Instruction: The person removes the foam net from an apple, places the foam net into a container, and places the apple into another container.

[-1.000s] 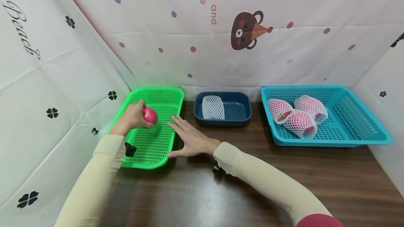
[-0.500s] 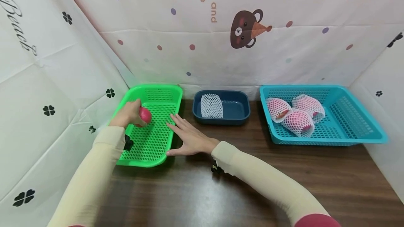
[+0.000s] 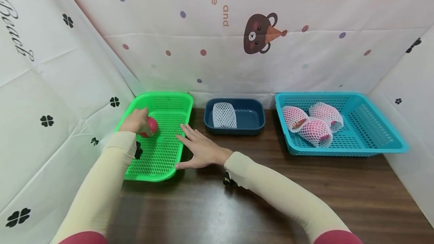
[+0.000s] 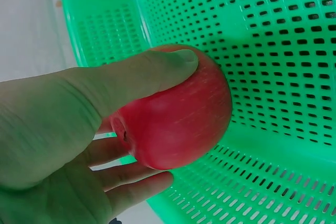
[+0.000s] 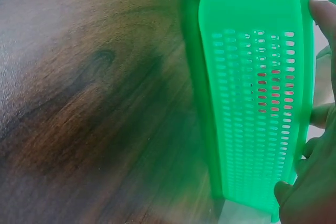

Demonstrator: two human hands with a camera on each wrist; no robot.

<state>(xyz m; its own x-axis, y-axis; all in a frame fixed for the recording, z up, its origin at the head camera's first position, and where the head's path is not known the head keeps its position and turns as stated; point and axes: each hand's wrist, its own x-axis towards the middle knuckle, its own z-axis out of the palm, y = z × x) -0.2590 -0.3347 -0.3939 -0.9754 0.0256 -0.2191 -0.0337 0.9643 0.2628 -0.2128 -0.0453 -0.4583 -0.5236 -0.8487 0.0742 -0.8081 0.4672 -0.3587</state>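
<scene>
My left hand (image 3: 135, 120) grips a red apple (image 4: 176, 111) low inside the green plastic basket (image 3: 154, 178). In the left wrist view its thumb presses on the apple's upper side, with the fingers behind and below. My right hand (image 3: 201, 150) lies spread, its straight fingers and thumb at the near-right rim of the same basket. Seen from the right wrist, the fingertips (image 5: 283, 190) rest along that rim, and red shows through the slots of the basket's side wall.
A navy dish (image 3: 252, 131) with a white foam net sleeve (image 3: 223, 115) stands at the back middle. To the right, a blue basket (image 3: 390, 148) holds several fruits in pink foam nets (image 3: 317, 133). Printed cloth walls (image 3: 162, 67) enclose the dark wooden table (image 3: 217, 214).
My left hand has carried the apple a little left and lower into the green basket. The right hand keeps its place at the rim. The whole head view has shifted slightly.
</scene>
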